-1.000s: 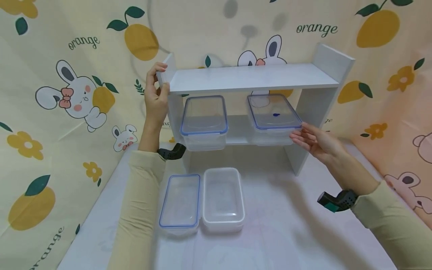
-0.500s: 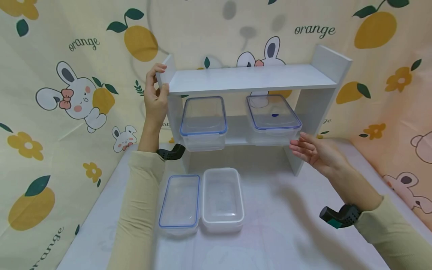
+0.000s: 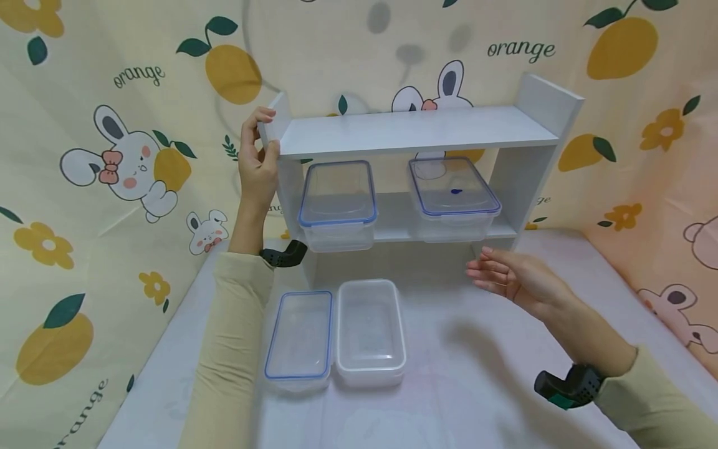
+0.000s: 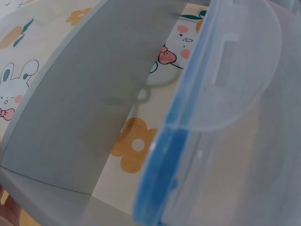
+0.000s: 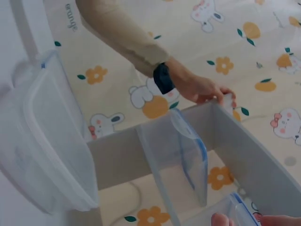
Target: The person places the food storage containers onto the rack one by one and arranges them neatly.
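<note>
My left hand (image 3: 258, 168) grips the upper left side panel of a white two-tier shelf (image 3: 415, 132), thumb on the near side and fingers around its edge. On the middle board sit two clear food containers with blue-edged lids: a left one (image 3: 338, 206) and a right one (image 3: 455, 196), which has a small dark blue mark on its lid. My right hand (image 3: 518, 280) hovers below and in front of the right container, touching nothing, its fingers loosely bent. In the right wrist view, fingertips (image 5: 221, 219) show at the bottom edge.
On the white table (image 3: 449, 386) before the shelf stand two more containers side by side, a blue-edged one (image 3: 300, 337) and a whitish one (image 3: 371, 327). A patterned cloth (image 3: 140, 237) hangs behind and at both sides.
My right hand has left the right container's front right corner and moved down and slightly left. The left hand keeps its hold on the shelf, and the containers stay put.
</note>
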### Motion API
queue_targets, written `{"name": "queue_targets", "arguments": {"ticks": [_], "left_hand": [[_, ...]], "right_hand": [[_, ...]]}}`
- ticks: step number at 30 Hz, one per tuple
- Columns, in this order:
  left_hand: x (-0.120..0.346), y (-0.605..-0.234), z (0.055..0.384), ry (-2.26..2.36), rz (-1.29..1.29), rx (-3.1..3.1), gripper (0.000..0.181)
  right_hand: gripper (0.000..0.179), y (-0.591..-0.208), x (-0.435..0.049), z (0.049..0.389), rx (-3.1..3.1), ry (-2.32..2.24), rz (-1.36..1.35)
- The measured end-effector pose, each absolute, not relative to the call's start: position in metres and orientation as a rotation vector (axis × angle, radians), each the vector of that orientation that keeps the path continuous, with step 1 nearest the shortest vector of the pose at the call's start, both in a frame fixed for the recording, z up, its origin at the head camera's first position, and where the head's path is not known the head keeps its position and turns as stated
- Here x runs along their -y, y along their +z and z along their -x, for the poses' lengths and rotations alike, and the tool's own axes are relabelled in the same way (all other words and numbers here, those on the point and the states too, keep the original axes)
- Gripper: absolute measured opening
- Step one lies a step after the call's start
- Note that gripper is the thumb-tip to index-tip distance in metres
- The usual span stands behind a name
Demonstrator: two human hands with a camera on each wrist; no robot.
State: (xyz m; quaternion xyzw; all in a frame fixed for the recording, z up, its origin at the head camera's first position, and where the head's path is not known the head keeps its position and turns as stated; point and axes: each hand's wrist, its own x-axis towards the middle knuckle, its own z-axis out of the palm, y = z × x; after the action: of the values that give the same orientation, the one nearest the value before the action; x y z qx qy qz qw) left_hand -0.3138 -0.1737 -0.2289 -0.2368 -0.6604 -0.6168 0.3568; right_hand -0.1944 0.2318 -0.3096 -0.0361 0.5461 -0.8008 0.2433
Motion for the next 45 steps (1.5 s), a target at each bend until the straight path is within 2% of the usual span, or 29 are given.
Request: {"name": "queue_targets", "arguments": {"ticks": [24, 36, 45], "left_hand": [[0.176, -0.231, 0.314, -1.562, 0.604, 1.72, 0.032], [0.176, -0.231, 0.317, -1.551, 0.6, 1.728, 0.032], [0.175, -0.231, 0.316, -1.576, 0.585, 1.728, 0.032]], "right_hand": [[0.024, -0.35, -0.201, 0.187, -1.594, -2.033, 0.124], [0.014, -0.375, -0.18, 0.187, -1.612, -1.958, 0.072], [0.012, -0.39, -0.164, 0.189, -1.625, -1.906, 0.038]]}}
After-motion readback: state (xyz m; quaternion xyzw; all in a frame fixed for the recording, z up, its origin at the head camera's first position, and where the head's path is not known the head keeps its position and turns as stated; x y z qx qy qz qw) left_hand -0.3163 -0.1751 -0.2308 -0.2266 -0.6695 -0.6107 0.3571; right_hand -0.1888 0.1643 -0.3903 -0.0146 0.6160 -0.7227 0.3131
